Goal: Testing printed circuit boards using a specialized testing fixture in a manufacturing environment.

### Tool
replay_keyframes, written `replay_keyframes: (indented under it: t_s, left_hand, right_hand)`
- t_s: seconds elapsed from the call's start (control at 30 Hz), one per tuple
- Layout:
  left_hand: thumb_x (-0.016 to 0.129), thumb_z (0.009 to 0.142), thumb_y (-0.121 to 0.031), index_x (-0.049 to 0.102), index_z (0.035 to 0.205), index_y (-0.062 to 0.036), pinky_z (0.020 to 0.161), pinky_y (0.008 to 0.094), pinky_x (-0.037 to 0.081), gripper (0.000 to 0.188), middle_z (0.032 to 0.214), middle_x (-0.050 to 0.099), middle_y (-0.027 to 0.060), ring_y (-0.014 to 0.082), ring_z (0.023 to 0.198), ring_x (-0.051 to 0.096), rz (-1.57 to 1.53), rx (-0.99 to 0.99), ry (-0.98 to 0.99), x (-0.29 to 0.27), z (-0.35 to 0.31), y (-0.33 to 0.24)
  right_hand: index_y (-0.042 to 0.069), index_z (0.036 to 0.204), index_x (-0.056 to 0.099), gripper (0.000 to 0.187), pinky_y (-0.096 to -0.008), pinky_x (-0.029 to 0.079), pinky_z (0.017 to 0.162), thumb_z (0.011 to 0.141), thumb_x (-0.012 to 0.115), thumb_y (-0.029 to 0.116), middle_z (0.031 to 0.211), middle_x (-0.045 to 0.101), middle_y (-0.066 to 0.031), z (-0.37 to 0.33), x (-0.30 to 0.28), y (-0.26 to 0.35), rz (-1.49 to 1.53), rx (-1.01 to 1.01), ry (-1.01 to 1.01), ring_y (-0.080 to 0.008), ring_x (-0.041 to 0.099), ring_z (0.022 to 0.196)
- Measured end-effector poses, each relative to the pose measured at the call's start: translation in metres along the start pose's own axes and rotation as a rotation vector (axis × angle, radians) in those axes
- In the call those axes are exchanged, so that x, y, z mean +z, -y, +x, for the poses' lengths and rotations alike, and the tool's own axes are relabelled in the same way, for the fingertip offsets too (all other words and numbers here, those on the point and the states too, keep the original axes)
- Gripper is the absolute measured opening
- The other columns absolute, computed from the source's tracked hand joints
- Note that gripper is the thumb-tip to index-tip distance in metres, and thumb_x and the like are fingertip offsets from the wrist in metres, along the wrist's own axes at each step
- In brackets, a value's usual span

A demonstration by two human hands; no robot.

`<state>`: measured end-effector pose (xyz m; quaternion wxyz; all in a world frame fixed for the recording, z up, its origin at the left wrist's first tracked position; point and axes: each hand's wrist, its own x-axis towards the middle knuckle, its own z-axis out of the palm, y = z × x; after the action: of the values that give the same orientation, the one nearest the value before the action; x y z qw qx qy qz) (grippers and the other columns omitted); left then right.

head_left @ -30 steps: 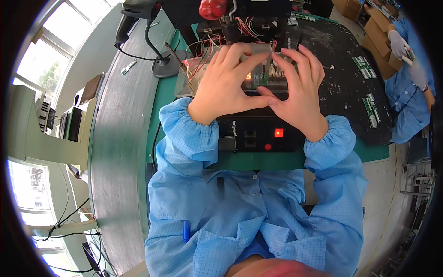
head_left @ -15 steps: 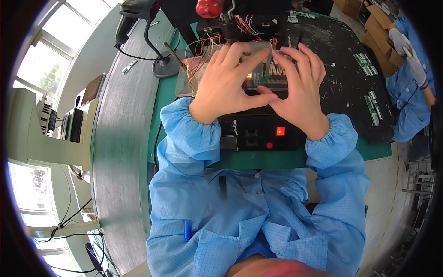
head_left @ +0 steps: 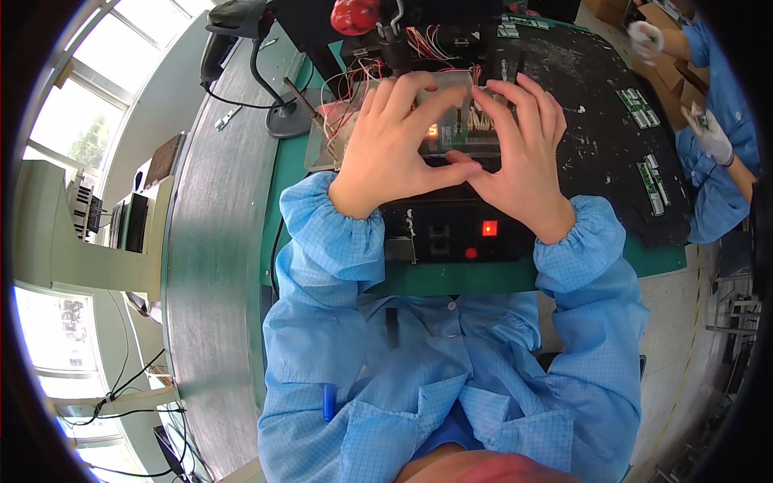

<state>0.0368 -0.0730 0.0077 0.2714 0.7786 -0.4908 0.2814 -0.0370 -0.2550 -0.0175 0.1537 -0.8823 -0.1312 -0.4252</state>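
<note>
My left hand (head_left: 390,149) and my right hand (head_left: 523,157) rest over a test fixture with a clear plastic plate (head_left: 320,154). Both have their fingers apart and curved, with the thumbs meeting at the near side. Between them shows a green circuit board (head_left: 456,138) with a lit orange display (head_left: 432,130) and a bundle of pale wires. The fingertips reach the fixture's far part; what lies beneath them is partly hidden. Nearer to me is a black box (head_left: 439,233) with a glowing red switch (head_left: 489,229) and a round red button (head_left: 471,253).
A red-knobbed lever (head_left: 354,16) overhangs the fixture. At the left stands a barcode scanner on a stand (head_left: 288,119). Several circuit boards (head_left: 653,185) lie on the black mat (head_left: 600,153). A gloved co-worker (head_left: 717,137) is at the right, beside cardboard boxes (head_left: 656,68).
My hands keep nearly the same pose over the fixture. The co-worker's gloved hands, together before, are now apart, one raised farther back.
</note>
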Motion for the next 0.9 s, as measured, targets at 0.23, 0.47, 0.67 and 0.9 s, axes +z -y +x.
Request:
replay_keyframes:
  t_s: [0.23,0.47,0.67,0.9]
  left_hand:
    - [0.085,0.06,-0.041,0.065,0.124,-0.0105,0.088,0.0413,0.046,0.074,0.116,0.054,0.0106,0.0311,0.099,0.052,-0.019,-0.01,-0.029,-0.0019,0.0015,-0.0004]
    - [0.086,0.059,-0.04,0.058,0.133,-0.0092,0.09,0.0421,0.047,0.085,0.119,0.054,0.0128,0.0343,0.104,0.053,-0.009,0.019,0.007,-0.0007,0.002,0.0026]
    - [0.087,0.058,-0.038,0.055,0.135,-0.0094,0.089,0.0428,0.047,0.088,0.119,0.051,0.014,0.0353,0.106,0.053,-0.076,-0.011,-0.067,0.0019,-0.001,0.0033]
    - [0.086,0.059,-0.039,0.066,0.123,-0.0092,0.086,0.0411,0.046,0.074,0.115,0.052,0.0126,0.0316,0.1,0.053,-0.065,-0.054,-0.029,-0.0041,0.0033,-0.0002]
  right_hand:
    - [0.007,0.127,0.058,0.066,-0.0515,0.023,0.11,0.072,0.079,0.037,0.134,0.049,-0.0086,0.0014,0.0006,0.0006,-0.002,-0.002,0.022,-0.0336,0.036,0.134]
    - [0.007,0.126,0.059,0.065,-0.0529,0.023,0.11,0.072,0.079,0.037,0.132,0.05,-0.008,0.0018,-0.0001,-0.0001,-0.019,-0.002,0.01,-0.0319,0.037,0.133]
    - [0.008,0.126,0.059,0.065,-0.0525,0.024,0.109,0.071,0.079,0.036,0.132,0.05,-0.0076,0.0018,0.0002,0.0014,-0.012,0.005,0.017,-0.0319,0.038,0.132]
    - [0.008,0.126,0.059,0.065,-0.0523,0.024,0.109,0.071,0.079,0.035,0.132,0.051,-0.0076,0.0044,0.0001,0.0025,-0.011,0.001,0.015,-0.0319,0.038,0.132]
